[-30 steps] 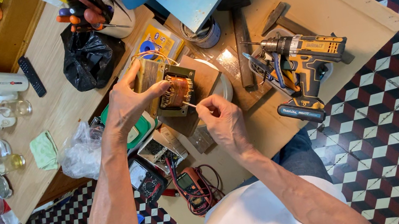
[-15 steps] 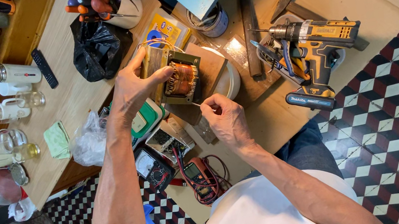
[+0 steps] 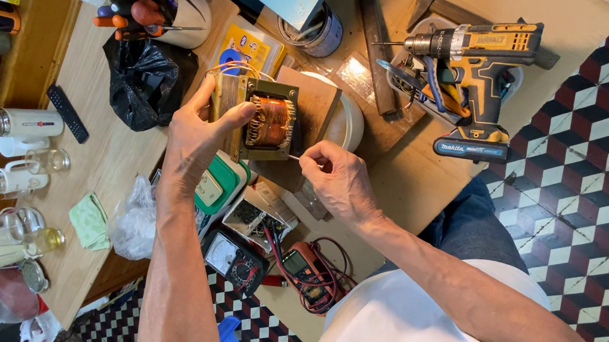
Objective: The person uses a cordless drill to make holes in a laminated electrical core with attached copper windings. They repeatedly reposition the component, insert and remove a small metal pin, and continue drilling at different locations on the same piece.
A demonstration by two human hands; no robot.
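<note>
My left hand (image 3: 193, 142) grips a transformer (image 3: 268, 121) with a copper winding and a metal frame, holding it upright on a wooden block (image 3: 316, 102) on the workbench. My right hand (image 3: 337, 178) sits just right of and below it, fingers pinched on a thin wire end (image 3: 293, 157) that leads toward the winding. Several thin leads curl off the transformer's top near a yellow packet (image 3: 245, 46).
A yellow and black cordless drill (image 3: 474, 70) lies at the right, next to a hammer (image 3: 372, 34). Multimeters (image 3: 236, 258) and test leads (image 3: 310, 274) sit by the front edge. A black plastic bag (image 3: 147, 82), a screwdriver holder (image 3: 163, 8) and bottles (image 3: 13, 126) stand at the left.
The view has shifted slightly. My left hand has tilted the transformer a little; my right hand stays pinched on the wire close to the winding.
</note>
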